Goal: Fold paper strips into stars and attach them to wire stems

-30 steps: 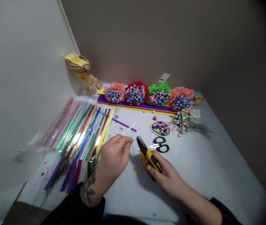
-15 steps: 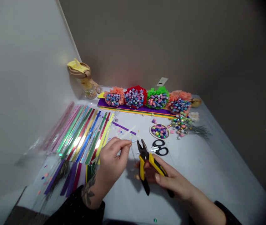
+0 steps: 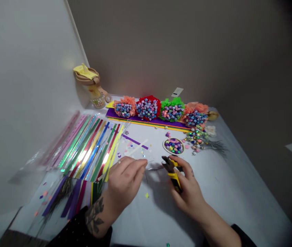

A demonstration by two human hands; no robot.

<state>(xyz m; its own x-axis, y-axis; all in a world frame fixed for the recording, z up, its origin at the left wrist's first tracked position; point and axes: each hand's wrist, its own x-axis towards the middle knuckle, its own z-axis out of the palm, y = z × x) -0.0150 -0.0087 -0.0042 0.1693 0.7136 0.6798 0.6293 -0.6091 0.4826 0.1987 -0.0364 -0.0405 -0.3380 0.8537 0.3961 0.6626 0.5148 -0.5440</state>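
My left hand [image 3: 126,176] is closed, thumb and fingertips pinched around a thin wire [image 3: 150,161] whose short end sticks out to the right. In my right hand [image 3: 188,188] are yellow-and-black pliers [image 3: 174,175]. Their jaws point up and left, a small gap away from the wire's end. The scissors are mostly hidden behind the pliers and my right hand. Just beyond, an oval dish [image 3: 164,148] holds several small folded paper stars [image 3: 173,145]. A small yellow piece [image 3: 147,195] lies on the table between my hands.
Many coloured paper strips [image 3: 88,147] cover the left side. Four bouquets of paper stars, one with red wrapping [image 3: 148,108], line the back on purple sheets [image 3: 135,118]. Wired stars [image 3: 197,135] lie at the right back. A lidded cup [image 3: 95,92] stands at the back left.
The pliers turned in my right hand, which moved right and up. My left hand shifted slightly right and stays pinched on the wire. The scissors became hidden, and a yellow piece appeared on the table.
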